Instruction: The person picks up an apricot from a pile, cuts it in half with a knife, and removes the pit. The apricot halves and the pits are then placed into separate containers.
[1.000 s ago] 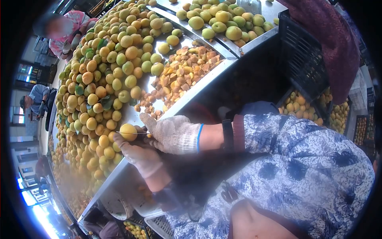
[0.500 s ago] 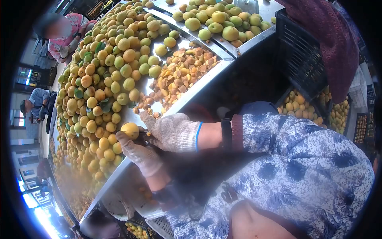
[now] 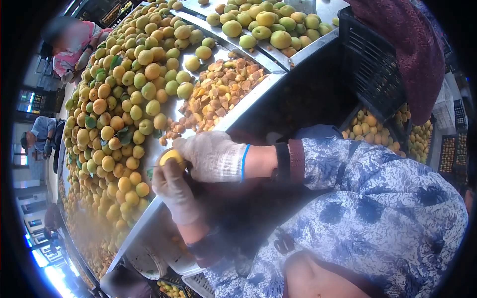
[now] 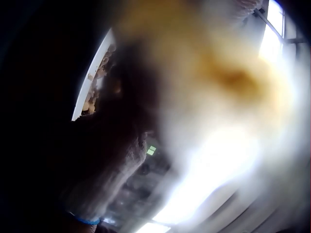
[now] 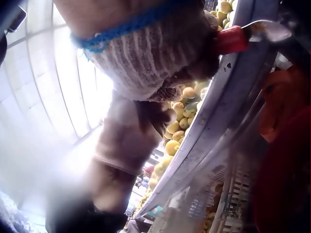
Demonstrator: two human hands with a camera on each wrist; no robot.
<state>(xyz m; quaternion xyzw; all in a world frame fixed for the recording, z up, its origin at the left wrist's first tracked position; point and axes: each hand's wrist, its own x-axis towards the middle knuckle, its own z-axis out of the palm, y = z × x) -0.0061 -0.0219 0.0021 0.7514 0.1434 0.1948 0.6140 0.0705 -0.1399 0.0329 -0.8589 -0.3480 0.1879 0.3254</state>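
In the head view, my gloved left hand [image 3: 175,191] has its fingers bent over a yellow fruit [image 3: 170,157] above the table's edge. Against the fruit's other side is my right hand [image 3: 207,155], in a knitted glove with a blue cuff. The right wrist view shows this right hand [image 5: 146,60] curled round a red handle [image 5: 232,41] with a metal end; my left hand [image 5: 125,133] is beyond it. A thin dark line crosses beside the fruit in the head view. The left wrist view is mostly blur, with the right glove [image 4: 109,182] low on the left.
Whole fruits [image 3: 107,134] cover the metal table, with cut pieces [image 3: 221,89] near its edge [image 3: 248,102]. More fruits [image 3: 278,25] lie in the upper section. A black crate [image 3: 372,64] stands at right; people are across the table at left.
The left fingers have moved up over the fruit, covering more of it. The fruit has shifted slightly and turned, and the table view has slid a little left.
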